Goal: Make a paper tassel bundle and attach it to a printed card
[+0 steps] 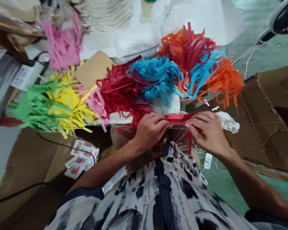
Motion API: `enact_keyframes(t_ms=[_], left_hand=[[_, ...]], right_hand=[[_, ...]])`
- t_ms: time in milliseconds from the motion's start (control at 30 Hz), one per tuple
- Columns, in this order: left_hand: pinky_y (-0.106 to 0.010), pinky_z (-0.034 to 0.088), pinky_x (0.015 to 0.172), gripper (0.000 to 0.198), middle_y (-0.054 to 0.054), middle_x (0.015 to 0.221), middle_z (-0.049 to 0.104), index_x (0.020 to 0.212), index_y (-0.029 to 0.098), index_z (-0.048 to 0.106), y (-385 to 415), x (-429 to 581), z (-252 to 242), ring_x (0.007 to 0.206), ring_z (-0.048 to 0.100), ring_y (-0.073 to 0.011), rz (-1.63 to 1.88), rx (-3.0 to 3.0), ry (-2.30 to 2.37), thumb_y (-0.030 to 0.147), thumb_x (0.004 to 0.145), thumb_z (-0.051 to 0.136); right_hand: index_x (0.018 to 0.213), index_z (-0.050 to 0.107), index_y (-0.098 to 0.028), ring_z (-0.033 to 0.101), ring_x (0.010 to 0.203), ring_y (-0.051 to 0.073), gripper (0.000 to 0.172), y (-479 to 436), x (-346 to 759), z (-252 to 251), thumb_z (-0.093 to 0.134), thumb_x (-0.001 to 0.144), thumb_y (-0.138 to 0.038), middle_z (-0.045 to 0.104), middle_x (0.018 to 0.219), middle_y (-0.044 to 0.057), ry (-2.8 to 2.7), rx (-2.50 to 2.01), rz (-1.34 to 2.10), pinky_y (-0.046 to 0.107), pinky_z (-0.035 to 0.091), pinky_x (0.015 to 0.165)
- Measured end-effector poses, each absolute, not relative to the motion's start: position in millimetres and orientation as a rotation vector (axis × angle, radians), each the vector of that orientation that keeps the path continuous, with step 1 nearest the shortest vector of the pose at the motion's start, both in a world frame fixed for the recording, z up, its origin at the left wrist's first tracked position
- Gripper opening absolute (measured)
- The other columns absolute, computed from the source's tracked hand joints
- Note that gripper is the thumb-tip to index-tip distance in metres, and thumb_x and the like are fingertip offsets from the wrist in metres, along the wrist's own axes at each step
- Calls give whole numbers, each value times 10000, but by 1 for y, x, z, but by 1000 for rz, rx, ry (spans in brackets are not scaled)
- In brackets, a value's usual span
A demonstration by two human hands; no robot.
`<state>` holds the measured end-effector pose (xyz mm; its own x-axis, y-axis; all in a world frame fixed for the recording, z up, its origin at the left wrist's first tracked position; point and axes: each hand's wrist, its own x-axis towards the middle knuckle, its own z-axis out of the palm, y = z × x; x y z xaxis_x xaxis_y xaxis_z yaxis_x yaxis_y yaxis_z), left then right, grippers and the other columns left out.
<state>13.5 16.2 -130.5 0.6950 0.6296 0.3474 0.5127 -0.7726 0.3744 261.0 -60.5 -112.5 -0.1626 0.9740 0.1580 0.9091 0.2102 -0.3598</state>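
A red paper tassel [178, 119] is stretched level between my two hands, just over the table's front edge. My left hand [150, 127] pinches its left end, where red fringe strips spill out beside the fingers. Its right end is gripped by my right hand [205, 129] between thumb and fingers, with a few red strips dangling below. Behind my left hand lies a pile of dark red fringed tassels [121, 88]. Blue tassels [156, 76] sit directly beyond the stretched piece.
Green [36, 105] and yellow tassels [70, 99] lie at the left, pink ones [63, 44] behind. Orange tassels [227, 78] are at the right. A clear plastic tray [136, 41] stands at the back. Cardboard boxes [266, 118] and a white fan [278, 22] are on the right.
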Motion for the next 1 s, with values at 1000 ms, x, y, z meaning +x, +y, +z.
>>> enact_keyframes(t_ms=[1000], left_hand=[[-490,439,1023,190,-90,1235,757,1219,217,684,18,22,-134,1169,635,-278,822,2815,1276,263,1043,630]], right_hand=[[1041,729,-197,587,1113,342,312,-37,241,-119,540,1073,-443,775,1065,127,-2190,-2010,-323,502,291,992]])
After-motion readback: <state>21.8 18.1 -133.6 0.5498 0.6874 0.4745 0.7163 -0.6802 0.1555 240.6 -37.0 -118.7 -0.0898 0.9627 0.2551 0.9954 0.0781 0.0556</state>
